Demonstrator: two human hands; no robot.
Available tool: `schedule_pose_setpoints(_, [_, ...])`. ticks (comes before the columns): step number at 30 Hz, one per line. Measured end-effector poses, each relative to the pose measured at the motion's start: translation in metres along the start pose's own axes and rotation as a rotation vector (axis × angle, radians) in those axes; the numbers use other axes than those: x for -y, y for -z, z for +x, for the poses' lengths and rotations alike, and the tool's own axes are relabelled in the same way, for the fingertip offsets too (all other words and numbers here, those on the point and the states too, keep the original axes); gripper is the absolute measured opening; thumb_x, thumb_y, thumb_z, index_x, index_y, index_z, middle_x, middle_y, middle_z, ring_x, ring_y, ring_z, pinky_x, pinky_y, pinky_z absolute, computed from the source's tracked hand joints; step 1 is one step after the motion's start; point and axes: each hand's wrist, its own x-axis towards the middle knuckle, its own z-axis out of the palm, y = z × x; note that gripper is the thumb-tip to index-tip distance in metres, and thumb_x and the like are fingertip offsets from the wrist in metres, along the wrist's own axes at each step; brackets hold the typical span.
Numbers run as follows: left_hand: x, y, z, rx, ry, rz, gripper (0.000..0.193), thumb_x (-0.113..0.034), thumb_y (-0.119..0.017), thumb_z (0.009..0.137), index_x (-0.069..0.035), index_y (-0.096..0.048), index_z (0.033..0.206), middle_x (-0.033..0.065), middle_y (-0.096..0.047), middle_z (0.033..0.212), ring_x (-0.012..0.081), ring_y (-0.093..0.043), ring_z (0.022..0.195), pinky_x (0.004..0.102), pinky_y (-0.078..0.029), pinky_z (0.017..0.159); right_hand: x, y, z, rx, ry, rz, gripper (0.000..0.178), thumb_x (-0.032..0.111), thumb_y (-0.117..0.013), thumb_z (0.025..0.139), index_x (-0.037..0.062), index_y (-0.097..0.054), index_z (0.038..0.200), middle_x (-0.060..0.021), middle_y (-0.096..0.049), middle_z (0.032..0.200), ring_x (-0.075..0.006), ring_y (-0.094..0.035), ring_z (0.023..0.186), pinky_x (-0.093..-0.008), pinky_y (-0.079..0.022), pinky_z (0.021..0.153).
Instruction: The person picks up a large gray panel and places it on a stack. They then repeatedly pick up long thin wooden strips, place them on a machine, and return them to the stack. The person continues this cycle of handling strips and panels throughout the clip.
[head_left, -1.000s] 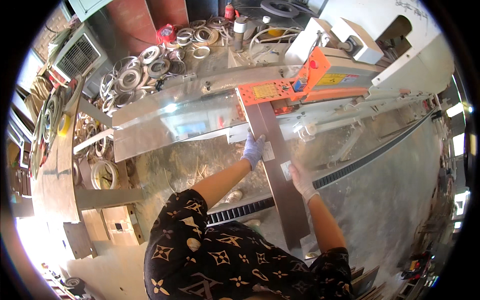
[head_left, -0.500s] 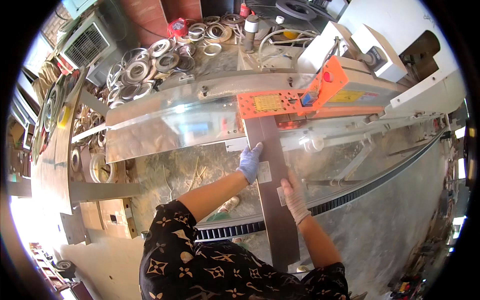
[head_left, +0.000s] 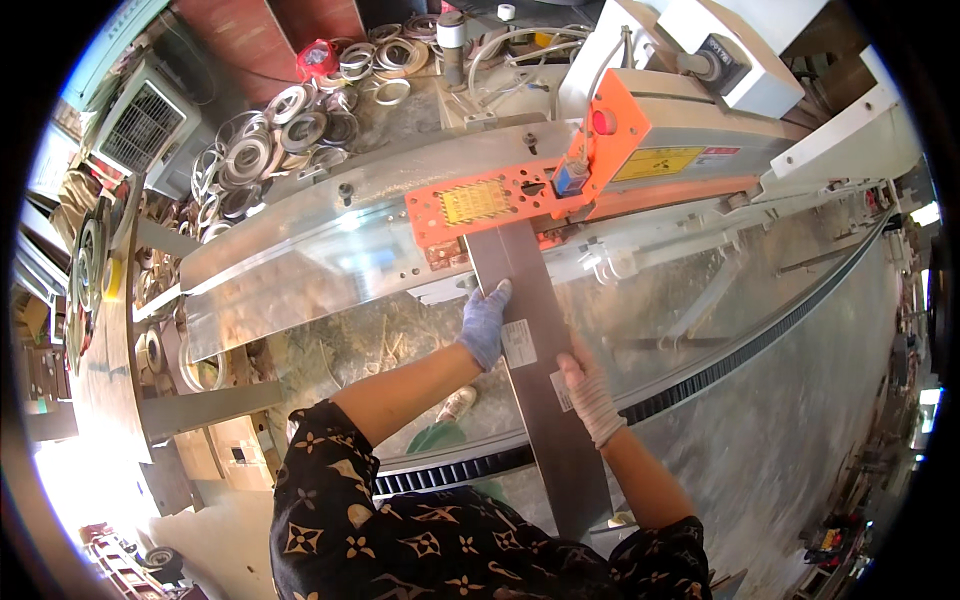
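A long dark brown board (head_left: 545,410) with white labels runs from near my body up to the machine. Its far end goes under the orange perforated guard (head_left: 470,205). My left hand (head_left: 484,325), in a bluish glove, grips the board's left edge, thumb on top and fingers beneath. Farther down on the opposite edge, my right hand (head_left: 590,395), in a pale glove, holds the board with its thumb on the upper face; its other fingers are partly hidden. One white label (head_left: 519,343) lies beside my left hand, a second is partly under my right thumb.
A shiny metal machine table (head_left: 300,275) extends left of the guard, and the white machine body (head_left: 740,70) stands far right. Rolls of edge banding (head_left: 250,160) lie heaped on the floor behind. A black ribbed track (head_left: 700,375) curves past the board. At left is a wooden bench (head_left: 110,330).
The view has shifted and turned, so the guard now sits farther left. Both hands keep their hold on the board, whose far end stays at the guard.
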Motion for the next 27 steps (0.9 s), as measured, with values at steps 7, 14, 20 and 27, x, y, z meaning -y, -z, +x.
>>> schedule_pose_setpoints(7, [0.014, -0.029, 0.014, -0.050, 0.054, -0.039, 0.024, -0.021, -0.051, 0.091, -0.005, -0.056, 0.109, 0.0079, -0.062, 0.099, 0.0205, -0.062, 0.084, 0.0361, -0.054, 0.071, 0.010, 0.031, 0.009, -0.003, -0.072, 0.092, 0.047, 0.013, -0.050, 0.090, -0.0016, -0.037, 0.133, -0.0082, -0.049, 0.126, -0.0145, -0.045, 0.115, -0.0264, -0.034, 0.097])
schedule_pose_setpoints(14, [0.029, -0.064, 0.033, -0.066, 0.088, -0.034, 0.026, -0.022, -0.054, 0.089, -0.006, -0.053, 0.110, 0.0077, -0.061, 0.100, 0.0216, -0.062, 0.084, 0.0397, -0.054, 0.070, 0.008, 0.076, 0.022, -0.058, -0.133, -0.176, 0.044, 0.017, -0.054, 0.089, 0.0003, -0.045, 0.129, -0.0050, -0.054, 0.115, -0.0114, -0.049, 0.100, -0.0241, -0.038, 0.089])
schedule_pose_setpoints(20, [0.093, -0.129, 0.085, 0.086, 0.027, 0.137, 0.030, -0.027, -0.056, 0.088, -0.006, -0.055, 0.109, 0.0054, -0.061, 0.099, 0.0181, -0.059, 0.086, 0.0337, -0.053, 0.071, 0.034, 0.152, 0.017, -0.195, 0.107, -0.307, 0.039, 0.023, -0.055, 0.089, 0.0031, -0.053, 0.122, -0.0058, -0.059, 0.113, -0.0139, -0.053, 0.101, -0.0265, -0.042, 0.086])
schedule_pose_setpoints(27, [0.099, -0.172, 0.114, 0.559, 0.174, 0.297, 0.047, -0.026, -0.047, 0.090, -0.002, -0.031, 0.127, 0.0101, -0.040, 0.126, 0.0179, -0.045, 0.111, 0.0328, -0.043, 0.089, 0.092, 0.169, -0.047, -0.484, 0.059, -0.893, 0.032, 0.034, -0.056, 0.078, 0.0110, -0.058, 0.100, -0.0130, -0.058, 0.100, -0.0259, -0.054, 0.098, -0.0386, -0.041, 0.083])
